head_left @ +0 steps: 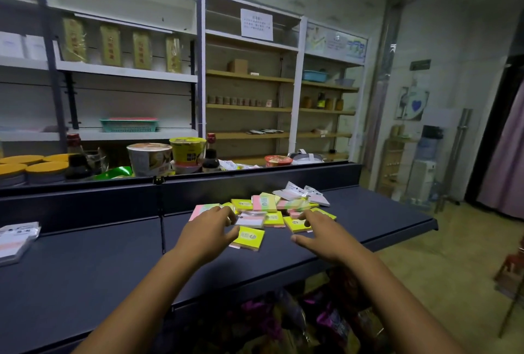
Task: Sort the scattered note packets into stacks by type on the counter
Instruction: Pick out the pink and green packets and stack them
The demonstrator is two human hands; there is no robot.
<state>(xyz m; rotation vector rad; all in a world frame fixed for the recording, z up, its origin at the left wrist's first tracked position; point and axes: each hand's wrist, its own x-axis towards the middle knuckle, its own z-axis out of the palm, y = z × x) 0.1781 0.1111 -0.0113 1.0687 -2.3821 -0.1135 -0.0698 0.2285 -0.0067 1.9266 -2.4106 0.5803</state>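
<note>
Two hands reach over the dark worktop [85, 263] into a scatter of note packets [272, 206]. On the left hand [209, 230] the fingers [226, 216] are curled, their tips at the edge of a clear-wrapped pink-and-white packet [251, 219], with the thumb near a yellow packet [251, 237] lying closest to the person; whether they actually pinch anything I cannot tell. On the right hand [323, 233] the fingers [307, 216] are spread apart and relaxed, resting over another yellow packet [296, 224]. Beyond both hands the scatter holds yellow, pink-and-green and white-wrapped packets, overlapping. Far left on the worktop sits a small stack of clear-wrapped packets [17, 240]. Behind the raised back edge stand instant noodle cups [149, 158], dark sauce bottles [211, 160] and yellow-lidded jars [45, 169]. A teal basket [129, 125] on a rear shelf holds something flat and red
</note>
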